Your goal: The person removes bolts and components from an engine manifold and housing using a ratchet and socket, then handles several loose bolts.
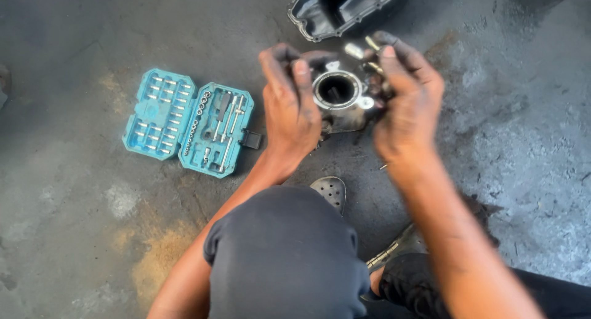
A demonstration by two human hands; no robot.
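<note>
I hold a greasy metal engine part [342, 97] with a round bore in its middle, lifted above the floor. My left hand [289, 107] grips its left side, fingers curled over the top edge. Gripping the right side is my right hand [406, 100], and small shiny metal pieces [363, 48] stick up by its fingertips. Both hands are smeared with black grease.
An open teal socket set case [184, 122] with several bits and sockets lies on the stained concrete floor [523, 159] to the left. A black oil pan [345, 8] lies beyond the hands. My knee [286, 251] and a perforated shoe [329, 190] are below.
</note>
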